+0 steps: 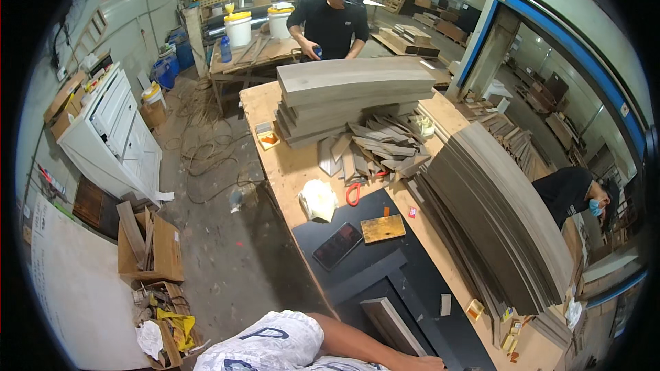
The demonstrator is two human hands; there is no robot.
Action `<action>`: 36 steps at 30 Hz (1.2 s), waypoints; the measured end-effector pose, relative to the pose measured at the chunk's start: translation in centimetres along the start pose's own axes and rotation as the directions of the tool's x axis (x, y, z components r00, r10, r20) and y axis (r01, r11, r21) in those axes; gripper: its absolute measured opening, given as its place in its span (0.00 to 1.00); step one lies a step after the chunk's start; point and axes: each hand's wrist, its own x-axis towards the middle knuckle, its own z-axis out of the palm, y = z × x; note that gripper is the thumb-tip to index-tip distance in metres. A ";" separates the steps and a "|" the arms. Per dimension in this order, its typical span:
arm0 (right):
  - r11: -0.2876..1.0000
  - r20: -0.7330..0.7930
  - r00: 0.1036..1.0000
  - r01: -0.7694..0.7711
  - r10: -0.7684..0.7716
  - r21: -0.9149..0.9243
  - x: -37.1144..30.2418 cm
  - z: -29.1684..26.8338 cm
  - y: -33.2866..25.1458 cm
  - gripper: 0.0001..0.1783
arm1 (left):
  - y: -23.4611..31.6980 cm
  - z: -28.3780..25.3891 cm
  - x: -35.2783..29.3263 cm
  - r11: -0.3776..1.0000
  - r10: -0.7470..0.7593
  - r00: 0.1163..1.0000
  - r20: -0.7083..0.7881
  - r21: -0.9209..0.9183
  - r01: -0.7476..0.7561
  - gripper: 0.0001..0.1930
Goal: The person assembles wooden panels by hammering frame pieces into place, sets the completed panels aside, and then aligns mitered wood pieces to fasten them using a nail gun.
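My left forearm comes in from the lower edge under a white patterned sleeve and runs to the right. At the bottom of the head view, my left hand [421, 363] lies by the near end of a short grey wooden board [394, 326]. The frame's edge cuts the hand off, so its fingers and grip are hidden. That board rests on a dark panel [354, 214] on the worktable. Farther up the panel are a dark phone [338, 246] and a flat yellow-orange block [383, 229]. My right hand is out of view.
Long grey-brown boards [495, 213] stand stacked along the table's right side. Another plank stack [357, 86] and loose wood offcuts [392, 141] fill the far end. A crumpled white cloth [318, 200] lies left. Two other people work beyond the table. Cables [213, 158] trail over the floor.
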 end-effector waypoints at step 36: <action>0.998 -0.031 0.998 -0.062 0.062 0.008 -0.3 -2.5 -2.8 0.23 | -1.0 -1.1 -1.4 0.992 0.017 0.990 0.142 -0.129 0.001 0.33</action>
